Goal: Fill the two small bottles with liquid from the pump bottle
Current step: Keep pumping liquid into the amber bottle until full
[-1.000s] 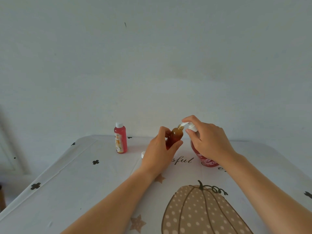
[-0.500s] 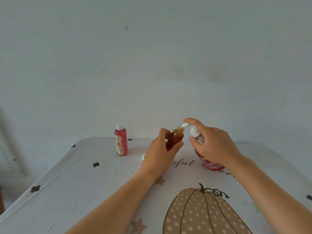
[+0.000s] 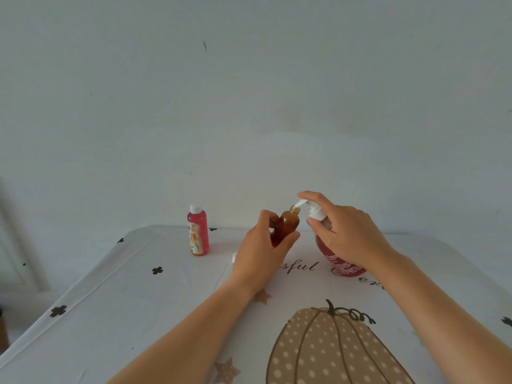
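Person's left hand (image 3: 260, 250) has its fingers (image 3: 266, 217) clamped round the small amber-brown plastic bottle (image 3: 286, 227), thumb on the near side and the rest on the far side. The bottle is lifted off the surface and tilted, its open gold-threaded neck leaning toward the right hand (image 3: 346, 234). Right hand grips the round red pump bottle (image 3: 339, 263): index finger stretched over the top of the white pump head (image 3: 315, 210), thumb tucked under its collar, other fingers curled over the bottle's shoulder. White nozzle (image 3: 300, 203) tip sits right at the amber bottle's mouth, between the two sets of fingers; touching or just above, cannot tell. Pump bottle stands upright on the white cloth-covered surface (image 3: 110, 314), below the right fingers. Small red-filled plastic bottle (image 3: 198, 234), white cap on and printed label, stands upright well to the left of the left fingers, apart from everything. Small white cap (image 3: 235, 256) peeks out just beside the left hand's outer edge, mostly hidden. Brown polka-dot pumpkin print (image 3: 332, 350) lies nearer the person than both hands.
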Motion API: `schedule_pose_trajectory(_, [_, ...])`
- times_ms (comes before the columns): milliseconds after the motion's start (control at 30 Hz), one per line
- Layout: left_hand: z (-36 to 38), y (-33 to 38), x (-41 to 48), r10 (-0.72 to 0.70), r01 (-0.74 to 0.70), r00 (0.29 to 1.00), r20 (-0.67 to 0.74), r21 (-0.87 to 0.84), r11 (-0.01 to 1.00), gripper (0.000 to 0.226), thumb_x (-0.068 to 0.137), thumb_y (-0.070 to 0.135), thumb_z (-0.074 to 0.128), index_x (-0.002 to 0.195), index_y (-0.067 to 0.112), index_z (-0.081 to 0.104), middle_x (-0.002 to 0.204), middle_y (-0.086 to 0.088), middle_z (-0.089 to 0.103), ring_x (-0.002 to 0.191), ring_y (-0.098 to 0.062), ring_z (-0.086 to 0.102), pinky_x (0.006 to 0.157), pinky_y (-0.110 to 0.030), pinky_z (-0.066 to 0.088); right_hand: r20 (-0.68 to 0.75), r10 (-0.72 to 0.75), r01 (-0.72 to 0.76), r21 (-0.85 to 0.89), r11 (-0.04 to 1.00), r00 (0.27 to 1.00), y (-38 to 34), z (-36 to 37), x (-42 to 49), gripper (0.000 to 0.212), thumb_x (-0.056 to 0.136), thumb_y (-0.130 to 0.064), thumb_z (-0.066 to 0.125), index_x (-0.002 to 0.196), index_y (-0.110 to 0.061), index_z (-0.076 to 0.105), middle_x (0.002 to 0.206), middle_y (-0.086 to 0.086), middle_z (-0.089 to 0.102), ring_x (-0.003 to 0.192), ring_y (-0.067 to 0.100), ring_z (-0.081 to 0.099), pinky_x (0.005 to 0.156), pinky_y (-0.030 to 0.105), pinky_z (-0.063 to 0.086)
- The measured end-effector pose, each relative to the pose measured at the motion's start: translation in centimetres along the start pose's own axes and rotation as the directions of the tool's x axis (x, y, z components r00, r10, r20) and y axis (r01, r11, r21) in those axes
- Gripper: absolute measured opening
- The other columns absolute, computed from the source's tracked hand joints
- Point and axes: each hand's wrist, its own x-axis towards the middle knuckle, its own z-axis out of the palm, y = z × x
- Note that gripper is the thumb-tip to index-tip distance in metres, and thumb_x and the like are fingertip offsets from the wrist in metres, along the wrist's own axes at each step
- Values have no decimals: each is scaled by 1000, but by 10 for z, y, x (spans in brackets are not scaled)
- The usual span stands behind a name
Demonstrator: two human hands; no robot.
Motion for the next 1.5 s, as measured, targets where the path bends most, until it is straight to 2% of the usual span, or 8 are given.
schedule_pose_trajectory(167, [0, -1, 1, 15, -15, 1000, 14, -5, 1000, 40, 97, 54, 72, 131, 39, 57, 116, 19, 68, 103, -3, 67, 91, -38, 60, -16, 13, -13, -1, 1000, 1000, -2, -1, -2, 43, 108, -36, 58, 149, -41, 47, 55, -16, 45, 52, 3, 51, 58, 22, 42])
schedule_pose_trajectory(300, [0, 0, 0, 30, -30, 999, 31, 0, 1000, 33, 97, 50, 74, 125, 36, 62, 110, 18, 70, 98, -2, 67, 86, -31, 58, -50, 45, -46, -30, 998, 998, -1, -1, 0, 28, 107, -35, 58, 135, -38, 54, 56, -13, 48, 51, 5, 51, 56, 24, 39])
schedule_pose_trajectory(600, [-1, -1, 0, 24, -24, 1000, 18, 0, 1000, 35, 97, 55, 71, 126, 38, 61, 111, 19, 70, 99, -3, 68, 89, -40, 61, -20, 33, -34, -20, 999, 999, 0, -1, 1, 47, 109, -35, 56, 153, -44, 42, 59, -15, 50, 53, 4, 53, 56, 20, 37])
schedule_pose_trajectory(900, [0, -1, 1, 28, -28, 999, 29, -7, 1000, 31, 97, 50, 73, 123, 37, 63, 108, 17, 71, 96, -3, 68, 88, -37, 60, -48, 56, -58, -31, 998, 997, -3, 0, 0, 30, 108, -32, 58, 137, -36, 54, 60, -13, 54, 55, 6, 56, 57, 26, 47])
schedule_pose_trajectory(1100, [0, -1, 1, 28, -29, 999, 34, 10, 1000, 34, 97, 51, 73, 126, 35, 63, 109, 16, 70, 97, -5, 67, 86, -33, 59, -68, 97, -98, -3, 995, 993, 0, -2, -1, 43, 108, -32, 57, 149, -41, 47, 58, -14, 51, 52, 3, 52, 56, 24, 39])
schedule_pose_trajectory(1233, [0, -1, 1, 14, -14, 999, 37, 5, 1000, 33, 97, 52, 72, 125, 38, 62, 109, 18, 69, 97, -2, 66, 84, -31, 57, -62, 88, -88, 6, 996, 994, 0, -2, -2, 46, 108, -33, 58, 151, -44, 44, 60, -15, 53, 54, 5, 54, 59, 29, 46])
schedule_pose_trajectory(1333, [0, 0, 1, 14, -15, 999, 37, 4, 1000, 32, 97, 53, 72, 124, 39, 62, 108, 18, 70, 95, -1, 67, 80, -29, 56, -62, 79, -79, 7, 997, 995, 0, -2, -2, 43, 108, -34, 57, 148, -44, 45, 64, -13, 59, 56, 7, 58, 63, 34, 55])
schedule_pose_trajectory(1500, [0, 1, 0, 24, -24, 999, 36, 1, 1000, 30, 97, 51, 72, 122, 37, 62, 107, 17, 71, 93, -2, 67, 78, -27, 55, -69, 60, -62, -22, 998, 996, -3, 1, 0, 32, 107, -31, 59, 138, -38, 52, 61, -12, 56, 55, 7, 56, 58, 31, 51])
